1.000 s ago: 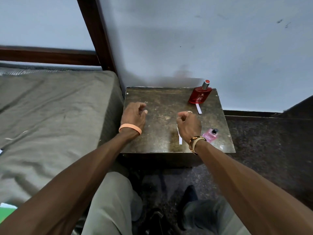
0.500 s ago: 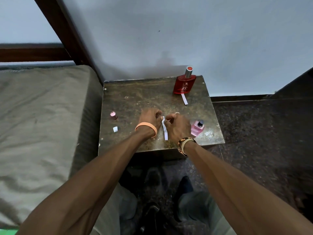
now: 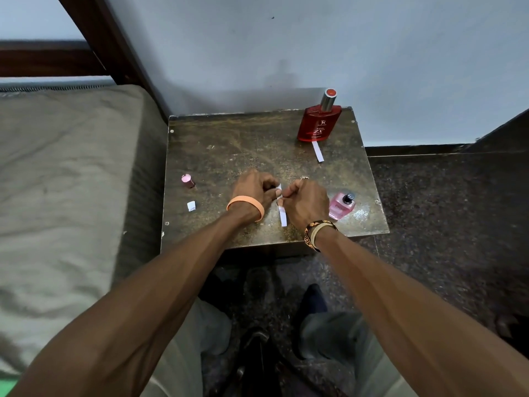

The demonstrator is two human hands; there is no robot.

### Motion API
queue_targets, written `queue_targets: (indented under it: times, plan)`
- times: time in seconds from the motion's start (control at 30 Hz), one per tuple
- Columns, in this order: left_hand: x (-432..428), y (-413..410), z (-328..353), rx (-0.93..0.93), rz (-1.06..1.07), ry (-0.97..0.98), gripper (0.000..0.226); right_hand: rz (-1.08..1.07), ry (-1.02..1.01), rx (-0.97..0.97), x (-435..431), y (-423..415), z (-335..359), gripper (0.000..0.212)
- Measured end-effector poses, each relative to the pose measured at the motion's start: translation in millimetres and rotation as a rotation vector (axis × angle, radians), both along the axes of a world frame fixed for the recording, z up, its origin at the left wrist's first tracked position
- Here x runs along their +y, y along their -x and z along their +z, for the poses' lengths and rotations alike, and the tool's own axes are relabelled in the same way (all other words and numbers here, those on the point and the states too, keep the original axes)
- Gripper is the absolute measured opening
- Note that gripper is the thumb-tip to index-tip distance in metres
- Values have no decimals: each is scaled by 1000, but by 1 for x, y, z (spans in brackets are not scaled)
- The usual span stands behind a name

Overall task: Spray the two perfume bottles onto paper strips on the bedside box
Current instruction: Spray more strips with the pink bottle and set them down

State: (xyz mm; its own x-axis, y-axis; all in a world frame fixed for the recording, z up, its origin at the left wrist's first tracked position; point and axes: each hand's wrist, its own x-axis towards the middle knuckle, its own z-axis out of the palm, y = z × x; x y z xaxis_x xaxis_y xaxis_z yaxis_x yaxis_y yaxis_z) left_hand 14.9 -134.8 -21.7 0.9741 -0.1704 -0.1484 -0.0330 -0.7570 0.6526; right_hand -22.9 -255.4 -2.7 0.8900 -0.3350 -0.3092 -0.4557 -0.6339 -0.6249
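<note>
On the brown bedside box [image 3: 229, 144], a red perfume bottle [image 3: 319, 121] stands at the back right with a white paper strip [image 3: 317, 151] lying just in front of it. A small pink perfume bottle [image 3: 340, 206] stands uncapped near the front right. Its pink cap [image 3: 187, 180] lies at the left, with a small white paper scrap [image 3: 191, 205] close by. My left hand [image 3: 254, 190] and right hand [image 3: 305, 202] meet at the box's middle, both pinching the top of another white paper strip [image 3: 282, 216].
A bed with a grey-green mattress [image 3: 63, 196] borders the box on the left, with a dark wooden bedpost [image 3: 114, 53] behind. The pale wall is straight behind the box. Dark speckled floor [image 3: 443, 224] extends right. My knees and shoes are below the box.
My left hand moved right from the box's left part to join my right hand at the strip. The view tilted down, so the pink cap and paper scrap now show.
</note>
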Motion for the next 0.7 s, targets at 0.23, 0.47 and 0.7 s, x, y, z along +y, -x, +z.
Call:
queue_targets:
  times: [0.23, 0.47, 0.7]
  plan:
    - [-5, -6, 0, 55, 69, -16, 16, 2, -26, -2, 0, -1, -1, 18]
    - [-11, -10, 8, 95, -1, -101, 4, 4, -36, -5, -1, -1, -2, 16]
    - [-7, -4, 4, 7, -89, -80, 14, 3, -18, -24, -3, -3, -7, 13]
